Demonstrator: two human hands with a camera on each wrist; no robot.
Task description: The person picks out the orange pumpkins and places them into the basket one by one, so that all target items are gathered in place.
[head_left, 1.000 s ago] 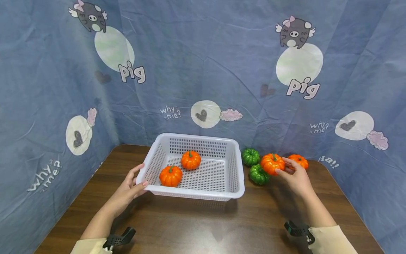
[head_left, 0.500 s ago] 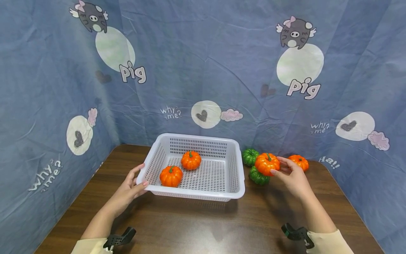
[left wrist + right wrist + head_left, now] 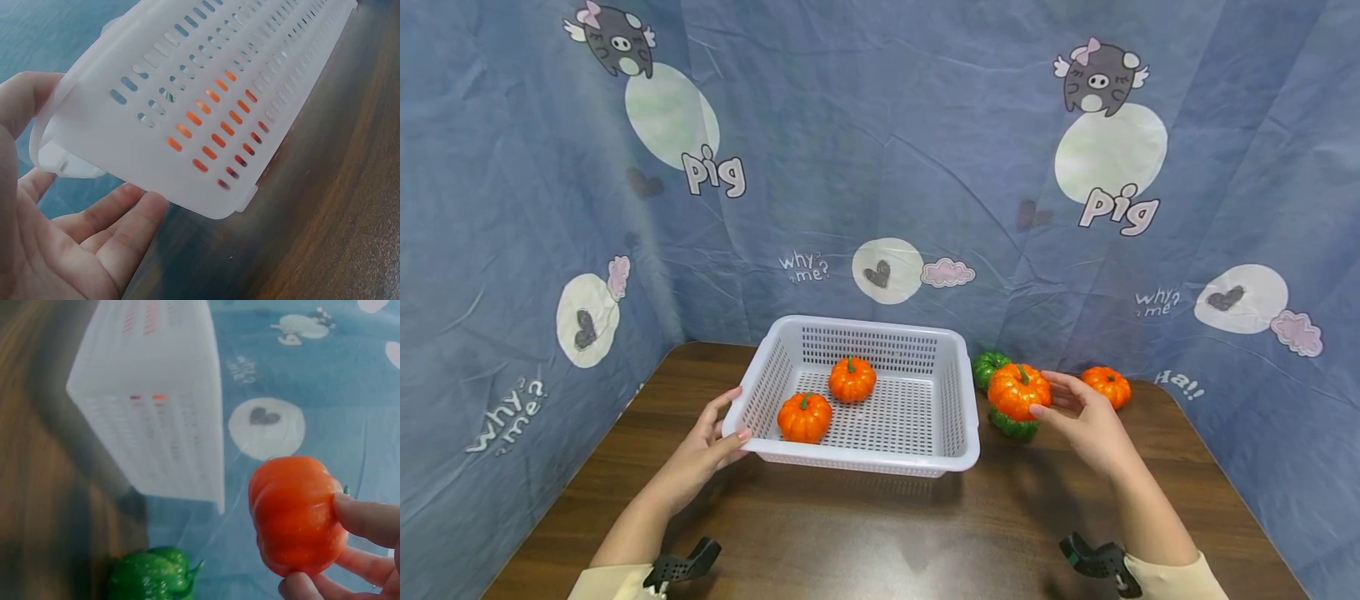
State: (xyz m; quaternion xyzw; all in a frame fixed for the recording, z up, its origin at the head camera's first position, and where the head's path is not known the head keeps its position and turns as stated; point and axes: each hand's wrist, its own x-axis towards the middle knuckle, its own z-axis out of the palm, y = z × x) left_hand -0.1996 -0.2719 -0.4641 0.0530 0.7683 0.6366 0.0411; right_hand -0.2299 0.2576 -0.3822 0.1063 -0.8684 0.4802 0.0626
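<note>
My right hand pinches a small orange pumpkin between thumb and fingers, to the right of a white plastic basket. In the right wrist view the held pumpkin hangs above a green pumpkin. My left hand grips the basket's left front corner, thumb on the rim and fingers under it, as the left wrist view shows with the slotted wall. Inside the basket sit two orange pumpkins, one at the front left and another farther back.
Behind the held pumpkin, partly hidden by it, are two green pumpkins, one at the back and one nearer. Another orange pumpkin lies at the right. A blue printed curtain stands around the brown wooden table.
My right hand has carried the orange pumpkin leftward toward the basket, so it now covers more of the green pumpkins. The left hand and basket have stayed in place.
</note>
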